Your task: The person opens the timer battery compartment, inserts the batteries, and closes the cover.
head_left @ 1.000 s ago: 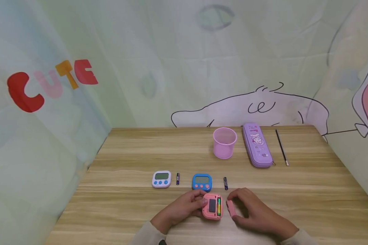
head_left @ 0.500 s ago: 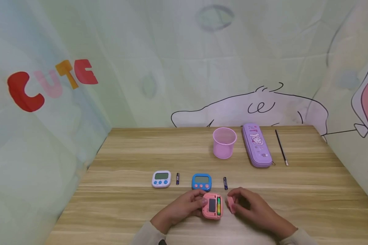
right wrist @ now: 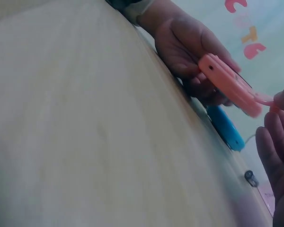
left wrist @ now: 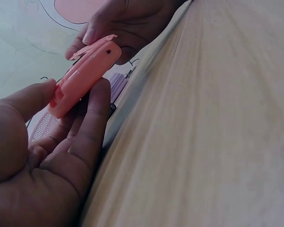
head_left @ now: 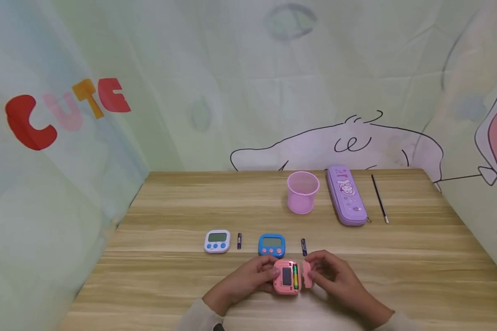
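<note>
Over the desk [head_left: 157, 280], a curled left hand [head_left: 249, 278] grips one pink timer [head_left: 287, 277], one green battery [head_left: 296, 276] inside; the right hand [head_left: 337, 279] pinches one cover [head_left: 307, 276] just beside it. Beyond this timer: two timers [head_left: 271, 245] [head_left: 217, 242], two batteries [head_left: 239, 241] [head_left: 304, 247], one cup [head_left: 301, 202], case [head_left: 346, 196], pencil [head_left: 379, 199].

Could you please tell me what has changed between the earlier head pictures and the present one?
The right hand has moved left, bringing the pink cover closer to the open side of the pink timer; the cover has also turned more upright in the view. Nothing was newly gripped or released. The left hand still holds the timer, and the blue timer and white timer stayed put.
</note>
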Action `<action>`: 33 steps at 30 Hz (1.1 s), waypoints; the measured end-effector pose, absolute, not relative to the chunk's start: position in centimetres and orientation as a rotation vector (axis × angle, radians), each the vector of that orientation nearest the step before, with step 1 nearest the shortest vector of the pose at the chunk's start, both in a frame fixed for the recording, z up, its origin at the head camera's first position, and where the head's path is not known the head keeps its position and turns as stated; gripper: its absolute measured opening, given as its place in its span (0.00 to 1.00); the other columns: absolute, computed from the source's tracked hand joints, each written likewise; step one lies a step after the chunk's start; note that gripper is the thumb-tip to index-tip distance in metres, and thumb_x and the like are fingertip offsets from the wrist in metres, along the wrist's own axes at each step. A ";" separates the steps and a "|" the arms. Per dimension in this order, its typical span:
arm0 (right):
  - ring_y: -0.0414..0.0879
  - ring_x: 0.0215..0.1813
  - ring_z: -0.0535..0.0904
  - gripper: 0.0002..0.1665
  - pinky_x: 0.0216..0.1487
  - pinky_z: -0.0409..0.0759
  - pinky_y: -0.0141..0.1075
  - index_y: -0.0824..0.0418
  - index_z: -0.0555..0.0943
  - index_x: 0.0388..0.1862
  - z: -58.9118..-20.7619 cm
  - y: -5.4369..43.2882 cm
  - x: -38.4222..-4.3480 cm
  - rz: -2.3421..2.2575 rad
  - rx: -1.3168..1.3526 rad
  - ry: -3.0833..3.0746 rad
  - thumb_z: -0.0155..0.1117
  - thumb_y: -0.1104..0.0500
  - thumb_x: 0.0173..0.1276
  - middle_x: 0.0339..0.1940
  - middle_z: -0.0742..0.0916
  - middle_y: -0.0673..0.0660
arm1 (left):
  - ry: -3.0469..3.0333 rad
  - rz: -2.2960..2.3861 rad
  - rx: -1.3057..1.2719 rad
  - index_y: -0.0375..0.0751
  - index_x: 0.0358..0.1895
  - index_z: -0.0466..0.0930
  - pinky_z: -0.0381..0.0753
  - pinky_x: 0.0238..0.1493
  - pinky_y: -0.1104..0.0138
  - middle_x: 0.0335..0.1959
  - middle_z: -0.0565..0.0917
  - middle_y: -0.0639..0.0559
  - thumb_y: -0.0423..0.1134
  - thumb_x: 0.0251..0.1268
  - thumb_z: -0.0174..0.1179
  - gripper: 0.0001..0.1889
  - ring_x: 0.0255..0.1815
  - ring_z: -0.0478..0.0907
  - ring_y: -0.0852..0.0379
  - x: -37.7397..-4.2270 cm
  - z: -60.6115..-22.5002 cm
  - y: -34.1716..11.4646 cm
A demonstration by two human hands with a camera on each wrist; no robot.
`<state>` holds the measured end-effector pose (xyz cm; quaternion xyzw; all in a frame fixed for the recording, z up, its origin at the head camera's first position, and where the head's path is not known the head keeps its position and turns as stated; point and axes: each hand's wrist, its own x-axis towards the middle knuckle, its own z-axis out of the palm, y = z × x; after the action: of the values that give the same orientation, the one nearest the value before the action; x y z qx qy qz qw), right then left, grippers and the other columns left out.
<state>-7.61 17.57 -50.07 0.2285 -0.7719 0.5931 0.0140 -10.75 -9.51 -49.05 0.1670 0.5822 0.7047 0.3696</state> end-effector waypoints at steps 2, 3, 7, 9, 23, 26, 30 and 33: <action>0.46 0.41 0.82 0.17 0.44 0.85 0.36 0.58 0.77 0.52 -49.9 17.2 -7.5 1.871 0.693 -2.406 0.67 0.63 0.66 0.41 0.84 0.51 | 1.490 1.809 0.431 0.28 0.61 0.67 0.83 0.51 0.57 0.54 0.80 0.36 0.38 0.74 0.53 0.20 0.51 0.82 0.44 -10.8 -49.1 -9.5; 0.46 0.41 0.82 0.16 0.45 0.85 0.36 0.58 0.77 0.52 -49.8 17.0 -7.5 1.886 0.686 -2.405 0.67 0.62 0.66 0.41 0.84 0.51 | 1.490 1.808 0.433 0.28 0.61 0.67 0.83 0.51 0.57 0.54 0.80 0.36 0.38 0.74 0.53 0.20 0.51 0.82 0.44 -10.8 -49.1 -9.5; 0.45 0.42 0.82 0.16 0.44 0.85 0.36 0.59 0.77 0.52 -49.6 16.3 -7.3 1.923 0.696 -2.375 0.66 0.64 0.66 0.41 0.84 0.52 | 1.490 1.807 0.425 0.28 0.61 0.67 0.83 0.51 0.57 0.55 0.80 0.36 0.38 0.74 0.54 0.20 0.51 0.82 0.45 -10.8 -49.1 -9.5; 0.43 0.42 0.82 0.17 0.44 0.85 0.37 0.60 0.77 0.52 -49.6 16.0 -7.3 1.933 0.733 -2.347 0.65 0.67 0.66 0.41 0.84 0.54 | 1.487 1.811 0.428 0.28 0.61 0.67 0.83 0.51 0.57 0.55 0.79 0.36 0.38 0.74 0.54 0.20 0.51 0.82 0.45 -10.8 -49.1 -9.5; 0.45 0.37 0.82 0.15 0.39 0.85 0.36 0.56 0.78 0.50 -49.9 15.2 -7.3 1.865 0.675 -2.361 0.68 0.63 0.65 0.37 0.84 0.51 | 1.472 1.826 0.449 0.27 0.60 0.67 0.83 0.51 0.57 0.54 0.79 0.36 0.37 0.74 0.54 0.20 0.50 0.82 0.44 -10.7 -49.1 -9.6; 0.45 0.37 0.82 0.15 0.39 0.85 0.36 0.56 0.78 0.50 -50.0 15.2 -7.3 1.848 0.680 -2.367 0.68 0.63 0.65 0.37 0.84 0.50 | 1.476 1.817 0.455 0.27 0.60 0.66 0.83 0.51 0.57 0.54 0.79 0.37 0.38 0.74 0.54 0.20 0.51 0.81 0.44 -10.8 -49.1 -9.7; 0.45 0.37 0.81 0.15 0.38 0.85 0.36 0.57 0.78 0.50 -50.0 15.2 -7.3 1.818 0.701 -2.357 0.68 0.63 0.65 0.36 0.84 0.50 | 1.486 1.809 0.463 0.28 0.60 0.67 0.83 0.52 0.57 0.54 0.79 0.37 0.39 0.74 0.54 0.20 0.52 0.81 0.44 -10.9 -49.2 -9.7; 0.45 0.37 0.81 0.15 0.38 0.85 0.36 0.56 0.78 0.50 -49.9 15.3 -7.3 1.807 0.694 -2.362 0.68 0.63 0.65 0.36 0.84 0.49 | 1.489 1.810 0.466 0.28 0.60 0.67 0.83 0.51 0.57 0.53 0.80 0.37 0.39 0.74 0.54 0.20 0.52 0.81 0.44 -10.9 -49.1 -9.6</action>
<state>-7.29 15.26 -49.93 0.2269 -0.7727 0.5912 0.0440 -10.86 -9.61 -49.13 0.1814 0.5797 0.7045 0.3672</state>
